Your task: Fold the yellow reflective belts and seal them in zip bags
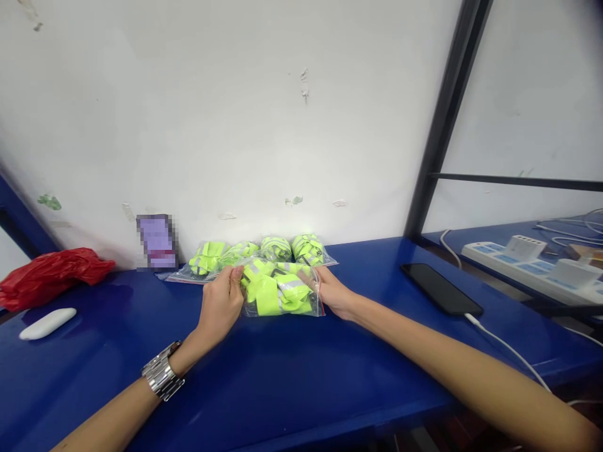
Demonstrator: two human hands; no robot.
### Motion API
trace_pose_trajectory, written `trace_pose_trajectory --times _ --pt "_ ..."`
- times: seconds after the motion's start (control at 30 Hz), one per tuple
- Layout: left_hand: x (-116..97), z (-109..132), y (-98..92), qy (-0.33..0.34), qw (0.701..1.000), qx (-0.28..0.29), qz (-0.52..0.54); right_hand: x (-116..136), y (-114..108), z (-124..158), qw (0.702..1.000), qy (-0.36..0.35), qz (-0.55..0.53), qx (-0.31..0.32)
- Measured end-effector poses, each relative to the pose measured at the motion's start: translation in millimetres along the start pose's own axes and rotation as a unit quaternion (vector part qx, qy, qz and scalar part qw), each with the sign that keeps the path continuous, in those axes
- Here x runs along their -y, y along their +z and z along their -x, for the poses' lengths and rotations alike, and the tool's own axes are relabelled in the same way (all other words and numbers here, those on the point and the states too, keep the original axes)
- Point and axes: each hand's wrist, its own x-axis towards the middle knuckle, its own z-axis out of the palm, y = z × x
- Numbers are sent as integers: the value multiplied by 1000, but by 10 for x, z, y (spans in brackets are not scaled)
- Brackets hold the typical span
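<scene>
A clear plastic bag [277, 292] with folded neon-yellow fabric and silver reflective strips inside is held up over the blue table [264, 383]. My left hand [223, 301] pinches its left edge. At its right edge, my right hand [332, 292] grips the bag, with some fingers behind the clear plastic. Just behind it, more bagged neon-yellow rolls, such as the one at the right end [308, 248], lie in a row against the wall. A silver watch is on my left wrist.
A phone with a blurred screen [157, 243] leans on the wall beside a red plastic bag [56, 273] and a white oval object [48, 324]. To the right are a black phone [440, 289] on a white cable, a power strip [527, 270] and a dark metal post [436, 138].
</scene>
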Motion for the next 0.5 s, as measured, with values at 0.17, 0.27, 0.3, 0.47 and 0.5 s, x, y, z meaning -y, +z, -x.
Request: trace_pose_trajectory --times 0.17,0.27,0.3,0.47,0.5 --pt "171 -184 -160 -44 998 -37 -39 3 -181 -119 993 24 9 -116" --pt "420 -344 -355 -108 989 -79 -64 37 -327 -160 988 45 0 -147" --pt "502 -394 -427 -134 984 -99 -67 46 -355 -164 987 54 -1 -151" --pt "755 -558 -748 -195 961 -188 -57 56 -325 -140 989 93 12 -112" --pt "776 -574 -799 -199 958 -201 -39 54 -315 -132 991 92 33 -96"
